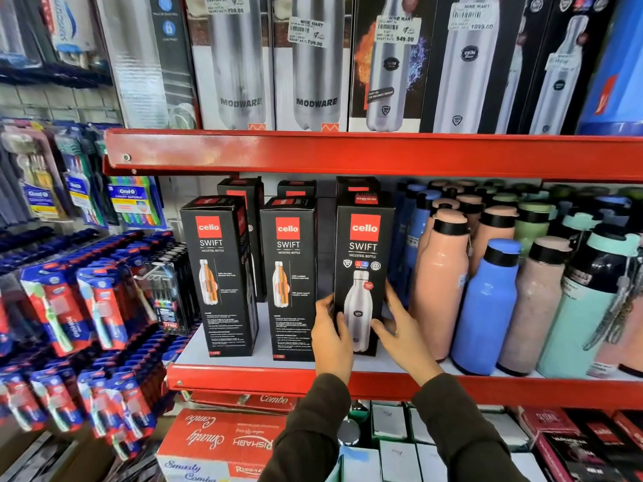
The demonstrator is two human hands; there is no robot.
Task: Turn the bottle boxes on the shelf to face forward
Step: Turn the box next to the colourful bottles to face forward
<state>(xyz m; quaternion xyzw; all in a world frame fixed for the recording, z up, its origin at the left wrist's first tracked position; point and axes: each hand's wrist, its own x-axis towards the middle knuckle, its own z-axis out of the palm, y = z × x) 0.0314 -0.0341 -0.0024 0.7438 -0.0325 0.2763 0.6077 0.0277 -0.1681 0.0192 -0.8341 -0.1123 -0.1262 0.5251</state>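
Observation:
Three black Cello Swift bottle boxes stand in a row at the front of the middle shelf (243,375). The left box (219,273) and the middle box (288,273) show a side panel with an orange cutaway bottle and small text. The right box (362,259) shows its front with a steel bottle picture. My left hand (330,335) grips that box's lower left edge and my right hand (400,328) holds its lower right side. More black boxes (295,189) stand behind the row, partly hidden.
Loose pink (438,280), blue (487,307) and mint bottles crowd the shelf right of the boxes. Tall bottle boxes (313,64) fill the shelf above its red edge (348,154). Toothbrush packs (69,300) hang at left. Red combo boxes (222,443) lie below.

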